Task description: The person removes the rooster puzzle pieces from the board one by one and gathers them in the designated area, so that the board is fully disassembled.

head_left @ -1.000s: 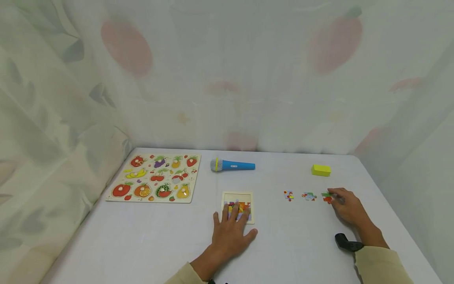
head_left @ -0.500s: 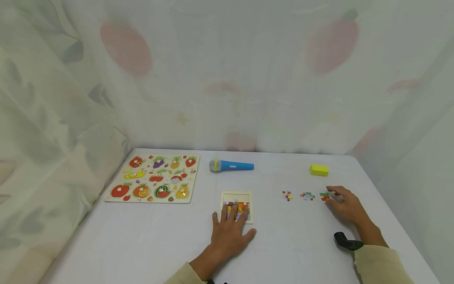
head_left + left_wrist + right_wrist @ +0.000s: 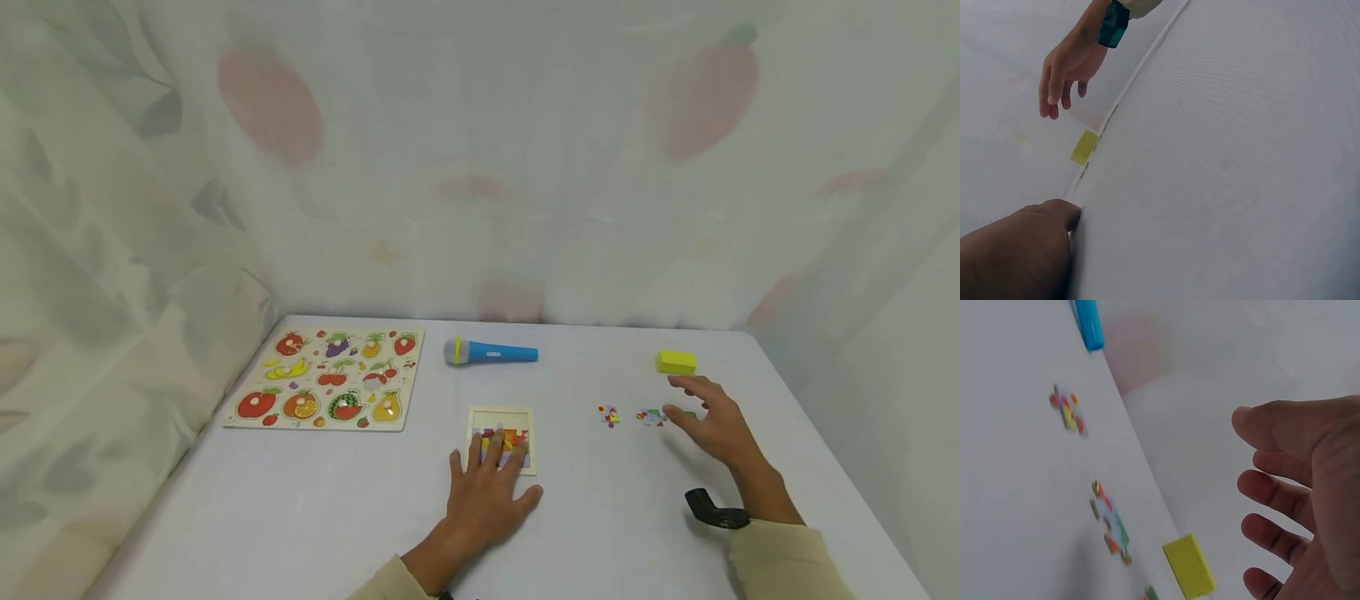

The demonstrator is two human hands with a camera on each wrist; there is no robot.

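Note:
My left hand (image 3: pixel 486 498) rests with spread fingers on a small framed jigsaw puzzle (image 3: pixel 478 418), covering part of its picture; the frame's upper strip is bare. My right hand (image 3: pixel 716 425) is raised over the right side of the table, holding nothing, its fingers loosely bent and thumb apart. Below it lie loose jigsaw pieces: one (image 3: pixel 651 417) by the thumb tip, and a green-edged one (image 3: pixel 691 414) mostly hidden by the hand. Another jigsaw piece (image 3: pixel 609 416) lies further left. In the right wrist view, the hand (image 3: pixel 1297 494) is clear of the pieces.
A yellow block (image 3: pixel 676 362) sits behind the right hand. A blue toy microphone (image 3: pixel 495 351) lies at the back, beyond the puzzle frame. On the left is a fruit peg board (image 3: pixel 322 379). Printed curtains (image 3: pixel 480 167) stand behind the table.
My right hand has come off the rightmost jigsaw piece, lifting and shifting a little left, and its fingers have spread. That piece stays on the table. My left hand keeps its place.

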